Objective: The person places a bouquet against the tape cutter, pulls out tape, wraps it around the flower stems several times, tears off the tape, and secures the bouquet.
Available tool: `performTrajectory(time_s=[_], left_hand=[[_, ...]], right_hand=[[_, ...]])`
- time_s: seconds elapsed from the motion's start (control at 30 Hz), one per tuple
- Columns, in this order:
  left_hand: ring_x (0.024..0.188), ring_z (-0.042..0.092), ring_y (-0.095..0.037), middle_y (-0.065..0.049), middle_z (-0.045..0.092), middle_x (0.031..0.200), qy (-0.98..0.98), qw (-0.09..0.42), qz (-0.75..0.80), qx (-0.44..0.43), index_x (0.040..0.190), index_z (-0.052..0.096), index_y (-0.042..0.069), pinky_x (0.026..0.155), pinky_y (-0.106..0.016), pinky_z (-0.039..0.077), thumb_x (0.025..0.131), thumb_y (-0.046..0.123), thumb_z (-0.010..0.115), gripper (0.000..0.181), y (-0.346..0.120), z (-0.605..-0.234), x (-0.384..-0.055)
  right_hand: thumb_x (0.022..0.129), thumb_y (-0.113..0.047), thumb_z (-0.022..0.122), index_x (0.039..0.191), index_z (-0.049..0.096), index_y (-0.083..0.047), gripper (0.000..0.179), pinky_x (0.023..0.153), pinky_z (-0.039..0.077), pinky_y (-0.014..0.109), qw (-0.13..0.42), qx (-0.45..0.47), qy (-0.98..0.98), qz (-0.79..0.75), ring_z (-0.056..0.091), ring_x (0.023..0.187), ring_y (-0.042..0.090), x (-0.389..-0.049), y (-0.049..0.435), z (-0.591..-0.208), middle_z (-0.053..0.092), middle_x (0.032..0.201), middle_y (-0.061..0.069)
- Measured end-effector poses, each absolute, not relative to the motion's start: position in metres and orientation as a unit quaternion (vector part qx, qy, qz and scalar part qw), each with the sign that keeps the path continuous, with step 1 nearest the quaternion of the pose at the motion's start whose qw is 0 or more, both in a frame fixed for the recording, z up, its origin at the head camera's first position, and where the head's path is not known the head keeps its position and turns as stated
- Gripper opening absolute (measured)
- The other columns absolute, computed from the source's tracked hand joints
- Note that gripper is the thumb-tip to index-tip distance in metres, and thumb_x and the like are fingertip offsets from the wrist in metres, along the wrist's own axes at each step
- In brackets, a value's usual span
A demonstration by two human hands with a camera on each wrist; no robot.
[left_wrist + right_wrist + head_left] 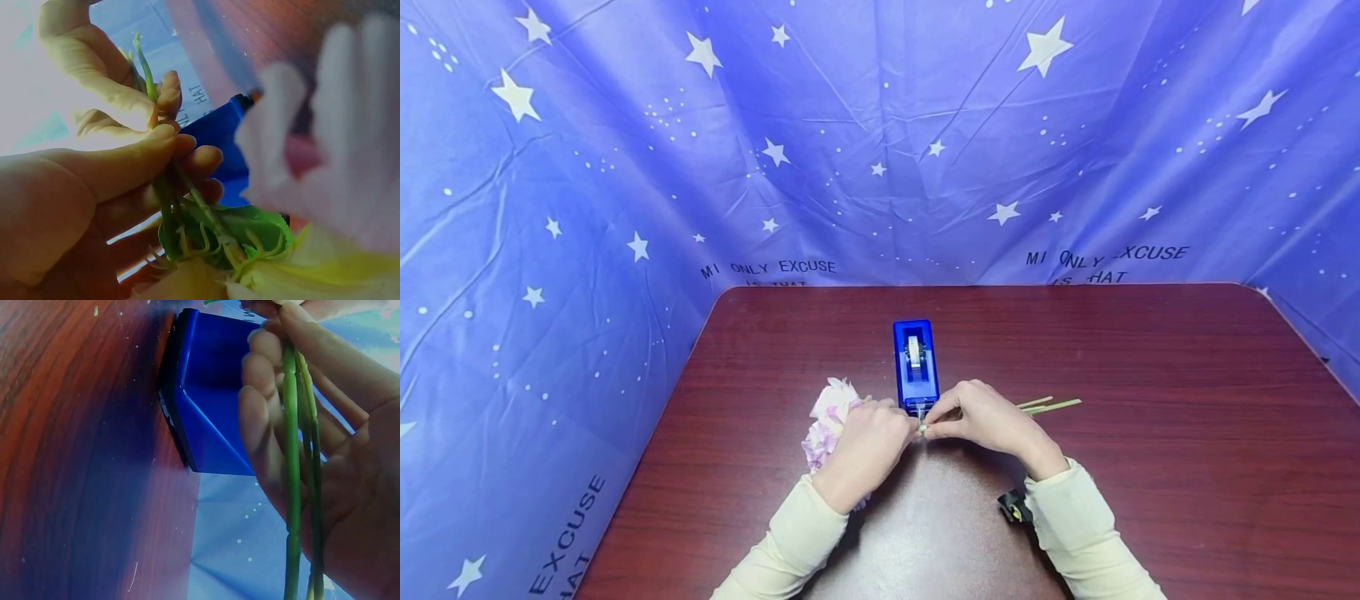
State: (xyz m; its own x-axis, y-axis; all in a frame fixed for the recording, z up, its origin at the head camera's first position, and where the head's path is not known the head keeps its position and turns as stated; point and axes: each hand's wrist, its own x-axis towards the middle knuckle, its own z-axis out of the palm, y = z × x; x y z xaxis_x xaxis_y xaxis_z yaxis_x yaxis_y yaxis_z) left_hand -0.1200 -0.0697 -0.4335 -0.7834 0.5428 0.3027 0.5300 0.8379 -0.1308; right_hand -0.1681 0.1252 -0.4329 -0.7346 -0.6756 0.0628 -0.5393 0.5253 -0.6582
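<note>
A bunch of pink and white flowers (831,417) lies on its side, its green stems (292,456) running through both hands. My left hand (868,446) holds the stems (201,203) near the blossoms, thumb against fingers. Close beside it, my right hand (992,425) pinches the same stems with thumb and fingertips. The stem ends stick out past it to the right. Just beyond the fingertips stands a blue tape dispenser (917,379) with a roll in it. A small pale strip shows between dispenser and fingertips; whether it is joined to the stems, I cannot tell.
A small black object (1015,506) with a yellow mark sits by the right sleeve, partly covered. The dark red wooden table (1187,358) has rounded far corners. Behind it hangs a blue star-patterned curtain (880,100), also along both sides.
</note>
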Motion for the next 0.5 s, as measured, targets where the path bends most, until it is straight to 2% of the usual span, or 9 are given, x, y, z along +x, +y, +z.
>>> performTrajectory(time_s=[0.17, 0.3, 0.5], left_hand=[[0.063, 0.060, -0.011, 0.007, 0.065, 0.065, -0.943, 0.176, 0.030, -0.280, 0.078, 0.075, 0.030, 0.056, -0.028, 0.047, 0.085, 0.037, 0.072, 0.010, -0.0701, -0.4344, -0.1197], [0.059, 0.060, -0.011, 0.007, 0.064, 0.064, -0.939, 0.189, 0.042, -0.285, 0.074, 0.072, 0.028, 0.058, -0.029, 0.050, 0.085, 0.028, 0.072, 0.011, -0.0710, -0.4355, -0.1199], [0.050, 0.059, -0.011, 0.008, 0.063, 0.058, -0.933, 0.206, 0.057, -0.288, 0.068, 0.067, 0.028, 0.048, -0.030, 0.046, 0.082, 0.025, 0.072, 0.015, -0.0719, -0.4359, -0.1195]], right_hand=[[0.088, -0.022, 0.075, 0.085, 0.078, -0.016, 0.007, 0.059, 0.051, 0.021, 0.141, -0.339, 0.855, -0.366, 0.062, 0.062, 0.004, -0.1688, 0.1250, -0.4343, 0.070, 0.071, -0.008], [0.094, -0.024, 0.068, 0.087, 0.077, -0.010, 0.017, 0.055, 0.052, 0.023, 0.181, -0.337, 0.838, -0.390, 0.065, 0.058, 0.015, -0.1693, 0.1258, -0.4358, 0.069, 0.067, -0.001], [0.096, -0.027, 0.065, 0.090, 0.076, -0.009, 0.022, 0.050, 0.047, 0.022, 0.203, -0.336, 0.835, -0.384, 0.056, 0.051, 0.009, -0.1685, 0.1264, -0.4371, 0.067, 0.064, 0.001]])
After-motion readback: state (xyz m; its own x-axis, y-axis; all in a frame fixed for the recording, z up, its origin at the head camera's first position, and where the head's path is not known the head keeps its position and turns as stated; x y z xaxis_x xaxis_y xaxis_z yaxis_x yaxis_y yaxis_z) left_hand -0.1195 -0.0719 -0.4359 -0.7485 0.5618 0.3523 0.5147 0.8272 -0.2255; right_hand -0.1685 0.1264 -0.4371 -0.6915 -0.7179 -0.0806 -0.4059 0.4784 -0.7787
